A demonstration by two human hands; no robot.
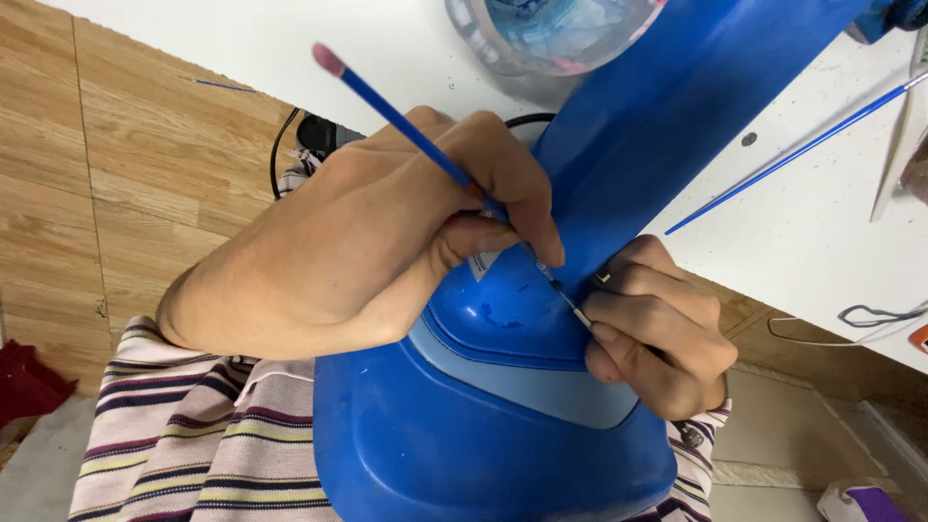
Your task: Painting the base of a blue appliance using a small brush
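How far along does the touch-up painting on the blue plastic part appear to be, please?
Done: a few darker dabs sit on the blue plastic part near the brush tip. In hand: the left hand holds a fine blue paintbrush to the surface while the right hand steadies the part. Left: most of the surface shows no fresh dabs.

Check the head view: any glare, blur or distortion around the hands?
Head view: even, soft light; a small glare spot on the glossy blue plastic shell below the left hand. Right hand and thin blue paintbrush are sharp. Clear plastic water bottle is cropped at the top edge; wide-angle stretch at the borders.
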